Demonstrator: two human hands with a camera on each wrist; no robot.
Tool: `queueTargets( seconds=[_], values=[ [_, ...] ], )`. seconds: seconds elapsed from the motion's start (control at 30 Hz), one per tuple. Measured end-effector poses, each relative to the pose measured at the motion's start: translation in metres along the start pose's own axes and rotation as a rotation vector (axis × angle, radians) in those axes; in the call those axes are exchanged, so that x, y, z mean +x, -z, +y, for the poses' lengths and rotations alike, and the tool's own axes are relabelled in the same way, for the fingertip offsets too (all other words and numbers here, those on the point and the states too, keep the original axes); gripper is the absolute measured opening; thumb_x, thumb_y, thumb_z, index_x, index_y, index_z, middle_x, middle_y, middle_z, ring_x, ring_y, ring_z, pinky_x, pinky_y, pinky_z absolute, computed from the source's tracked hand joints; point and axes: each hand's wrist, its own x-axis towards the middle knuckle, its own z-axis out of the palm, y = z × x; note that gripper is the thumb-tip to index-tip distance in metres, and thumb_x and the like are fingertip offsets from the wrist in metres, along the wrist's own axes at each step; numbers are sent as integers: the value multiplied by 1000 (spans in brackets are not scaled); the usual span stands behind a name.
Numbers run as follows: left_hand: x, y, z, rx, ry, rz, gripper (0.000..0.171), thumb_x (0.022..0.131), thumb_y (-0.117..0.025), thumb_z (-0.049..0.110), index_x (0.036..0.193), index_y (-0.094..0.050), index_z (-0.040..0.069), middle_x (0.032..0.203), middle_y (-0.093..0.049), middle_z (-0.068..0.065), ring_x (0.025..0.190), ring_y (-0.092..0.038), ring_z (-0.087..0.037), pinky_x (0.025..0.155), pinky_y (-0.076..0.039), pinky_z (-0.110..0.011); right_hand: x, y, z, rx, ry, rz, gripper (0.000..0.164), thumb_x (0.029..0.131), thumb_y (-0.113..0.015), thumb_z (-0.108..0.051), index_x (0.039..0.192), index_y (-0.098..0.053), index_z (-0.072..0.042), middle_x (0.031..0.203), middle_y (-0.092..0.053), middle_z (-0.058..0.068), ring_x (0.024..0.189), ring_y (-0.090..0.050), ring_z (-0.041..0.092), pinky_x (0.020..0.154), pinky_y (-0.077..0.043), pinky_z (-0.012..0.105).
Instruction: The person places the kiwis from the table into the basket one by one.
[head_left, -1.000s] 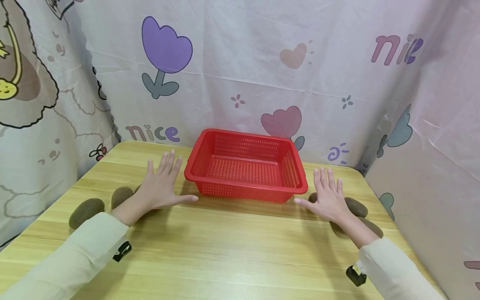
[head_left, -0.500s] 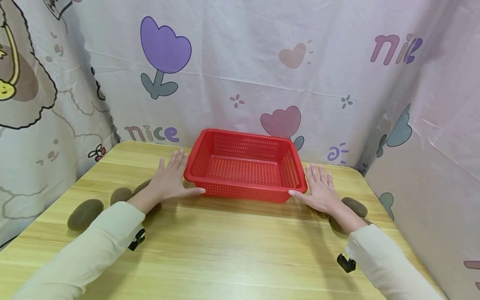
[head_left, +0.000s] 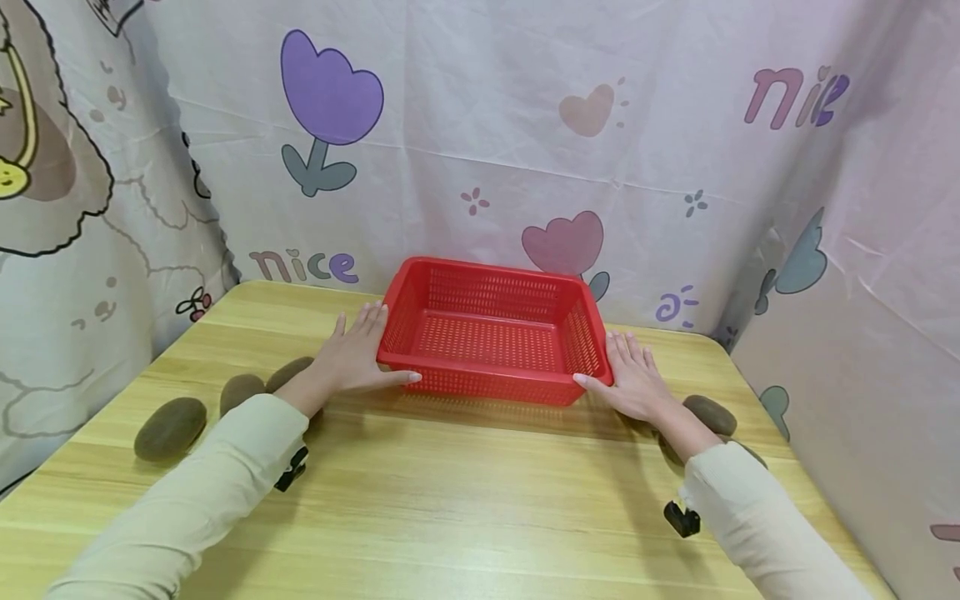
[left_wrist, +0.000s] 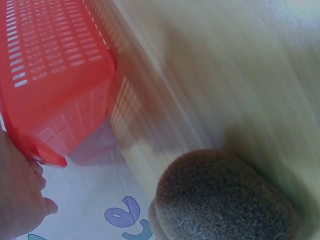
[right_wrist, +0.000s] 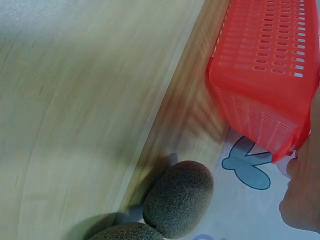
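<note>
A red plastic basket [head_left: 487, 379] with perforated walls stands near the back of the table, nothing inside it. At its left end my left hand [head_left: 348, 358] touches the rim, fingers straight and thumb stretched along the front side. My right hand [head_left: 633, 379] rests against the right end in the same way, its thumb at the front corner. In the left wrist view, fingertips [left_wrist: 49, 206] lie beside the basket's rim. Brown fuzzy kiwifruits lie on both sides: one kiwifruit [head_left: 171, 429] at far left, another kiwifruit [head_left: 709, 414] beyond my right wrist.
More kiwifruits sit close to my forearms, among them a kiwifruit [head_left: 242, 392] on the left and a kiwifruit [right_wrist: 180, 200] in the right wrist view. The wooden table [head_left: 480, 517] meets a printed curtain [head_left: 465, 125] behind the basket.
Both hands have moved inward from beside the basket until they touch its two ends. The basket and the kiwifruits have stayed in place.
</note>
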Motion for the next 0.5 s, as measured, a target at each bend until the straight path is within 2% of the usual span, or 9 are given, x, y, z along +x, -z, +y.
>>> queueTargets(
  seconds=[0.23, 0.5],
  values=[
    [1, -1, -1, -4, 14, -21, 119, 72, -55, 72, 147, -3, -4, 155, -5, -23, 143, -3, -39, 114, -3, -60, 0, 0, 0, 4, 15, 3, 100, 86, -42, -65, 147, -5, 4, 154, -5, 24, 143, 3, 41, 114, 0, 58],
    [-4, -2, 0, -23, -4, -3, 118, 71, -57, 71, 147, -6, -4, 154, -7, -23, 143, -4, -40, 114, -6, -59, -5, -1, -1, -3, 40, 16, 99, 86, -44, -63, 146, -6, 6, 153, -7, 25, 142, 1, 42, 114, -4, 58]
  ],
)
